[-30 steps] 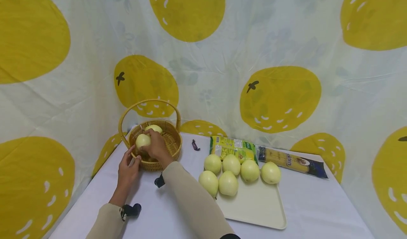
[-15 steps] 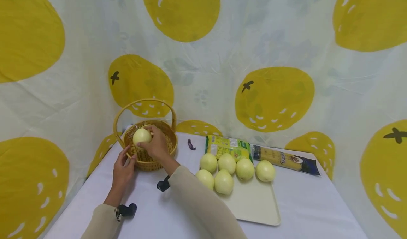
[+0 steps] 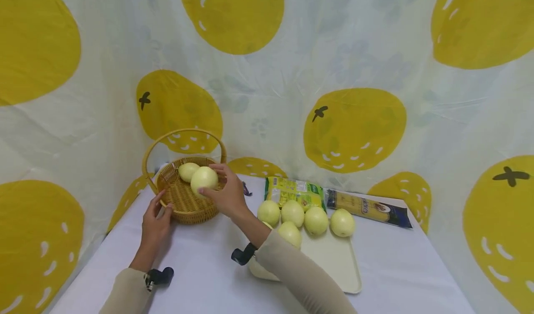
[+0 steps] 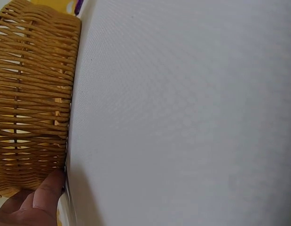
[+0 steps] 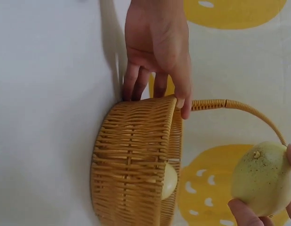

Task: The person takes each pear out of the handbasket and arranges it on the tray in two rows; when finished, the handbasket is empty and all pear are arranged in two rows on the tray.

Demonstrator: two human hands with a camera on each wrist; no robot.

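Note:
My right hand (image 3: pixel 229 195) pinches a pale yellow-green pear (image 3: pixel 204 180) between thumb and fingers, above the right part of the wicker basket (image 3: pixel 193 217). The right wrist view shows this held pear (image 5: pixel 263 179) higher than the basket rim, clear of it. A second pear (image 3: pixel 188 171) lies inside the basket toward the back. At the basket's near left side, my left hand (image 3: pixel 155 226) grips the rim, thumb over the edge and fingers against the outer wall. The left wrist view catches only some fingers (image 4: pixel 46 193) low on the woven side.
A cream tray (image 3: pixel 333 256) with several pears (image 3: pixel 315 221) stands to the right, partly hidden by my right forearm. Behind it lie a green-yellow packet (image 3: pixel 294 191) and a long pasta packet (image 3: pixel 367 208). A purple-wrapped candy (image 3: pixel 246 189) peeks out beyond my right hand.
My right hand has lifted the pear up from inside the basket and moved it right, uncovering the other pear. The left hand stays at the rim. The head view has shifted slightly.

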